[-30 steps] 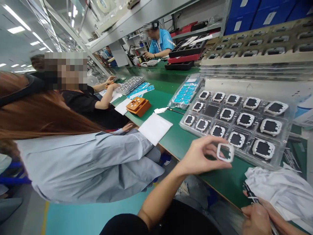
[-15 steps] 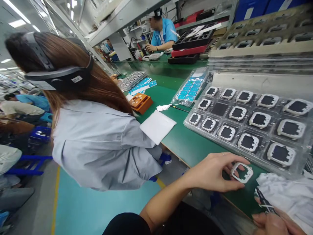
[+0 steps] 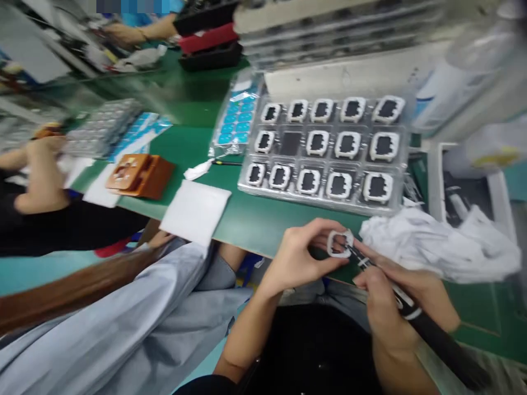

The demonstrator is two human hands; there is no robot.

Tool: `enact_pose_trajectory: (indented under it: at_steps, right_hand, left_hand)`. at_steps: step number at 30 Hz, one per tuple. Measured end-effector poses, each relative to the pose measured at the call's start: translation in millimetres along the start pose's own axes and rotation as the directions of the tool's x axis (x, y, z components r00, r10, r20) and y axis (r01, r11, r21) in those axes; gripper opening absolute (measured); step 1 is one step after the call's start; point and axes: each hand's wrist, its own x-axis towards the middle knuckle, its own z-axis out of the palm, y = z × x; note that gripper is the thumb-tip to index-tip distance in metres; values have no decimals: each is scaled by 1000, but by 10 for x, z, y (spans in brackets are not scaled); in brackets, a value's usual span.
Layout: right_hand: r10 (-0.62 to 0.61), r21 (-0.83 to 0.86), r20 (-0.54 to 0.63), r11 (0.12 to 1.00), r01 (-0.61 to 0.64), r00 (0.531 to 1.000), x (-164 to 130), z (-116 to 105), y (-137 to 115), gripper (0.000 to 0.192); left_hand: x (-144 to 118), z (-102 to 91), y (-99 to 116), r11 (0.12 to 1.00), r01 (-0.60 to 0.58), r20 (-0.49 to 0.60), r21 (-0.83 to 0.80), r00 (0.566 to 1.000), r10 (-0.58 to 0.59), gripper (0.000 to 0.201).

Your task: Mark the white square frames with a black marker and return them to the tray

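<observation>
Between the thumb and fingers of my left hand is a small white rounded-square frame, with an open middle. My right hand grips a black pen-shaped tool with pale bands; its thick dark rear end runs toward the lower right. The tool's thin tip meets or overlaps the frame's right edge; blur hides whether they touch. Beyond my hands lies a clear plastic tray of similar white frames, with one pocket in its middle row holding no frame. White crumpled cloth lies right beside my right hand.
A white square pad rests at the table's front edge, near an orange block fixture. Blue sticker sheets in a bag lie left of the tray. A grey-clothed person sits close on the left. A bottle stands back right.
My view has swung right and down. My right hand has brought the black tool to the white frame, which was apart from it before. The neighbouring person in grey has leaned down.
</observation>
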Motion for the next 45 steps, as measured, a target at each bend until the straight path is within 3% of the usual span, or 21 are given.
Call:
enact_pose_trajectory:
  at_steps: [4,9,24,33,37,45]
  right_hand:
    - [-55,123,-81,990,64,995,-8,179,-91,13]
    - [-162,46,-161,984,171,973,3,237,-53,12]
    - [-205,-8,-165,978,207,965,104,262,-110,13]
    - [-349,-128,-91,933,337,933,82,253,-117,20]
    - [-287,-99,-110,956,277,951,83,238,-113,18]
    - [-284,-97,-107,957,274,953,93,212,-108,22]
  left_hand:
    - [-4,3,33,998,15,0,61,1000,-15,42]
    - [-13,24,35,987,-62,-14,150,998,64,40]
    - [-31,30,-8,943,-191,1,274,980,198,43]
    - [-74,19,2,876,-228,23,426,970,241,39]
    - [-76,25,5,872,-232,11,430,968,252,39]
    - [-76,23,7,883,-222,10,413,971,239,40]
